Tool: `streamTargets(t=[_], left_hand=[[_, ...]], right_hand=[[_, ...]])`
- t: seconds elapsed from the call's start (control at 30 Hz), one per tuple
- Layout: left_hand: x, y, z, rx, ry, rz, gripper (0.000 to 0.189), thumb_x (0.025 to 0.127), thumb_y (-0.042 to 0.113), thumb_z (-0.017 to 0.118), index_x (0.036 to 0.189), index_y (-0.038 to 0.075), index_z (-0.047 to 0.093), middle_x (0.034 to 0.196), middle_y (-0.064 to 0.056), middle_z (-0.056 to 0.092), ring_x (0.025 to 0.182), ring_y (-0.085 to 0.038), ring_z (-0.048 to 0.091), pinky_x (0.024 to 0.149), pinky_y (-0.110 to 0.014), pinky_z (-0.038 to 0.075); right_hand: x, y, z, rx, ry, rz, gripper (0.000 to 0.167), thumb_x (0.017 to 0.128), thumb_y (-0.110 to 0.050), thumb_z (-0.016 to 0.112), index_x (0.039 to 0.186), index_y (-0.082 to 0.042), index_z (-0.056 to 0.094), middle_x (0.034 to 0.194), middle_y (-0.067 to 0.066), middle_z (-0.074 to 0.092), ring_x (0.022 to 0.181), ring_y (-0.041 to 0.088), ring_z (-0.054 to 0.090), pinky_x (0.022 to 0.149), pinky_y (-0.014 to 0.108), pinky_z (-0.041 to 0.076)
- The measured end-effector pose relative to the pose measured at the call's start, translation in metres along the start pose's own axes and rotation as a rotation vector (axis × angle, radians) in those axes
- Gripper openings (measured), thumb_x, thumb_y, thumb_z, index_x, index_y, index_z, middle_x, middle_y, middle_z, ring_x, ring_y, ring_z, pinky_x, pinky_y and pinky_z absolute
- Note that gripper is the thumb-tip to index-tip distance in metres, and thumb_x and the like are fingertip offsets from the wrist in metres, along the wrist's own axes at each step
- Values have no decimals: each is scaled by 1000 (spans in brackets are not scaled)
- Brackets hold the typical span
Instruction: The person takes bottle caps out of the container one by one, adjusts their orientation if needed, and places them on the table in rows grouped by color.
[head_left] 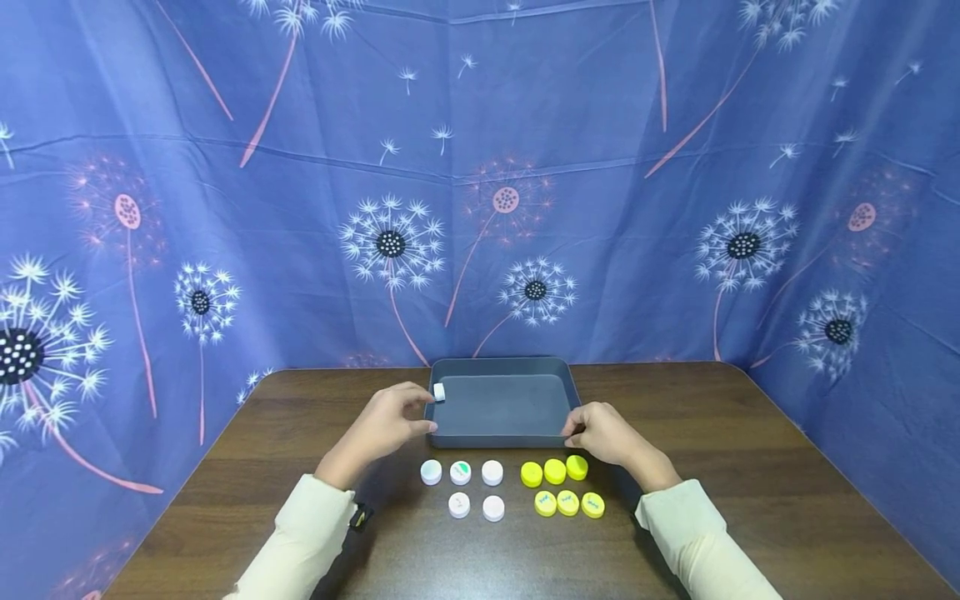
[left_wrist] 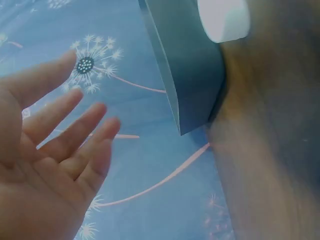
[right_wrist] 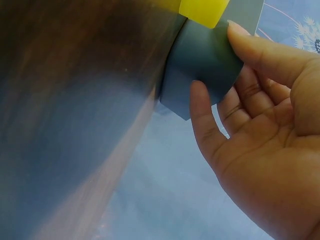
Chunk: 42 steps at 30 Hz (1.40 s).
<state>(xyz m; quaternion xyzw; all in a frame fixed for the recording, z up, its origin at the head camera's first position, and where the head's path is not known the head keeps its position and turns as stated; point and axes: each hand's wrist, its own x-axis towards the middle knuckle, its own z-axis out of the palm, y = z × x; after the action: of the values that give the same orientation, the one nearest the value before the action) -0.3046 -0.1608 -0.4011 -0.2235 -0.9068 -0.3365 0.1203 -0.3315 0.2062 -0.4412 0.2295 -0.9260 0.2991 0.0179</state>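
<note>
A dark grey rectangular tray point(head_left: 504, 440) stands on the table. At its front right corner my right hand point(head_left: 603, 431) grips the wall; the right wrist view shows the thumb point(right_wrist: 245, 40) against the tray point(right_wrist: 200, 62) and some fingers behind it. My left hand point(head_left: 386, 421) hovers by the tray's left side, fingers spread and holding nothing. Just past its fingertips, a small white piece point(head_left: 439, 392) shows at the tray's left inner wall. White bottle caps point(head_left: 492, 472) and yellow bottle caps point(head_left: 555, 472) lie in two rows before the tray.
The brown wooden table point(head_left: 675, 400) ends at a blue dandelion-print cloth point(head_left: 630, 275) hanging behind and at the sides. Near the left cuff lies a small dark item point(head_left: 360, 517), its kind unclear. The caps lie between the two forearms.
</note>
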Motion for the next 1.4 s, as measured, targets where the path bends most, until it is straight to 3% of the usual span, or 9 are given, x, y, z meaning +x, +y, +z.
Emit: streamTargets(t=[0.2,0.37,0.5,0.8,1.0,1.1,1.3,1.4], left_hand=[[24,-4,0,-59,62,10,41,79,14,84,117,5,71,117,-7,68,112,-32,63,94,-50,49],[41,-20,6,-124,63,-34,42,81,17,82,120,6,70,121,-7,67,114,-32,61,97,-50,47],[53,-34,12,-110,64,-73,40,81,20,82,118,8,72,121,-7,68,113,-30,61,97,-49,47],[64,-61,32,-133,41,-154,36,84,17,80,117,6,71,121,-10,68,113,-31,61,95,-50,48],[72,-70,42,-132,39,-151,33,84,7,78,115,0,71,118,-12,70,113,-32,63,95,-49,49],[75,-72,45,-51,19,-120,32,83,5,78,113,-1,72,114,-12,70,108,-30,64,93,-47,50],[81,-74,47,204,-42,-63,35,76,13,84,108,2,75,103,-8,72,93,-25,66,86,-45,51],[83,-74,48,279,-38,-43,37,73,16,86,106,4,76,101,-7,73,95,-26,67,87,-46,51]], right_hand=[[-1,0,-1,7,8,4,16,81,3,76,77,-13,75,80,-5,70,76,11,61,64,29,50],[0,0,0,11,2,9,16,81,3,76,77,-13,74,80,-6,70,76,11,61,65,29,50],[0,1,0,5,3,2,16,81,3,76,78,-13,75,80,-6,70,76,11,61,65,29,50],[0,1,0,1,2,-25,14,81,3,76,78,-11,75,79,-6,71,75,10,60,64,27,50],[-1,0,0,9,6,-27,15,81,4,76,78,-11,75,79,-5,71,75,10,61,64,26,50],[-1,0,0,14,5,-24,15,81,3,76,78,-12,75,79,-5,71,75,10,61,64,26,50],[-1,2,0,12,-4,-9,15,82,2,76,79,-12,75,80,-6,71,77,10,62,65,27,51],[0,2,0,9,0,-1,14,82,2,76,80,-11,75,81,-6,70,77,11,62,66,27,51]])
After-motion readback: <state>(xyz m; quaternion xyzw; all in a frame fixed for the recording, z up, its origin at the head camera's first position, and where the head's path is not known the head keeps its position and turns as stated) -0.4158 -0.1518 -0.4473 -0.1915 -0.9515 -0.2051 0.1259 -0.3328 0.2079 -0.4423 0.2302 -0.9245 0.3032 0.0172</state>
